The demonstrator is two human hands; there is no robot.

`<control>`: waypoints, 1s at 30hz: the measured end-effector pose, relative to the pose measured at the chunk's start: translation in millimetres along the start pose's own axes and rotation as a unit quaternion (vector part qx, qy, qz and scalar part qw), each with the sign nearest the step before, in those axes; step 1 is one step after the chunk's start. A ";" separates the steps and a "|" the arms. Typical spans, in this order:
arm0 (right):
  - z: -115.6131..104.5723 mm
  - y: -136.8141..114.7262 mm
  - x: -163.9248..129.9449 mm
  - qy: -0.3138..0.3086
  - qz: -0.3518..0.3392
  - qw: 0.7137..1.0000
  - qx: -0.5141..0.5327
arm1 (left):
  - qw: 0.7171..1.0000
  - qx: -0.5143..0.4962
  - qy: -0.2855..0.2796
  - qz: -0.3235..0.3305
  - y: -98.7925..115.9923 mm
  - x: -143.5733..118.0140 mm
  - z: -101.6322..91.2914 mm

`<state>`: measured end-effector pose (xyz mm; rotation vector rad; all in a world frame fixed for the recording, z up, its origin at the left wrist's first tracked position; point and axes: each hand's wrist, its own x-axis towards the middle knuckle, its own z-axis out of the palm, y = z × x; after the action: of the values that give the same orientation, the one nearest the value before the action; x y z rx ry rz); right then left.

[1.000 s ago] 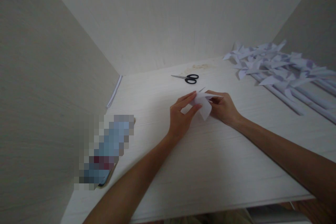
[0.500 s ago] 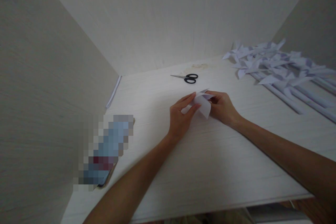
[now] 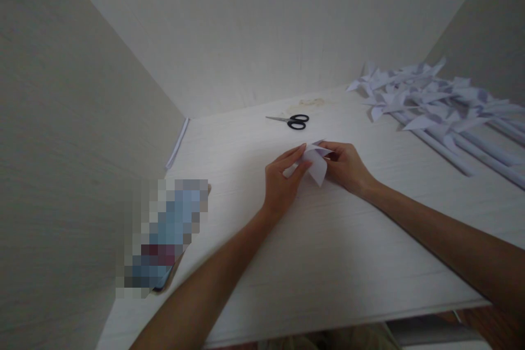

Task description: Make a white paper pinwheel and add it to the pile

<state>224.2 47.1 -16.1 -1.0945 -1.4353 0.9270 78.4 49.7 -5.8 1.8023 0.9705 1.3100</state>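
Note:
Between my two hands is a white folded paper pinwheel (image 3: 316,168), held just above the table. My left hand (image 3: 282,181) pinches its left side between thumb and fingers. From the right, my right hand (image 3: 346,167) grips the other side, its fingertips partly hidden behind the paper. One paper point hangs down below the fingers, and other folded points stick out at the top. Black-handled scissors (image 3: 293,121) lie closed on the table just beyond my hands.
Several white paper pinwheels (image 3: 430,104) on rolled paper sticks (image 3: 438,145) are piled at the right. A single rolled paper stick (image 3: 178,144) lies by the left wall. A phone (image 3: 172,235), blurred out, rests at the left. Walls enclose the white table (image 3: 328,273) on three sides.
The lower point of the paper has turned slightly to the left between my fingers. Both hands keep their hold in nearly the same place.

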 end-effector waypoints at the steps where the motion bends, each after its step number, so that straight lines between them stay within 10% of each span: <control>1: 0.0 0.4 0.1 -0.002 0.001 1.000 -0.001 | 1.000 0.002 0.000 -0.001 0.1 0.0 0.0; 30: 0.7 3.3 1.2 -0.005 0.004 1.000 -0.018 | 1.000 0.001 0.000 -0.012 -4.8 -1.6 1.0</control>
<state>224.0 49.2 -19.0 -1.1238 -1.4623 0.9165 78.2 50.4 -10.8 1.7880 0.9903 1.2941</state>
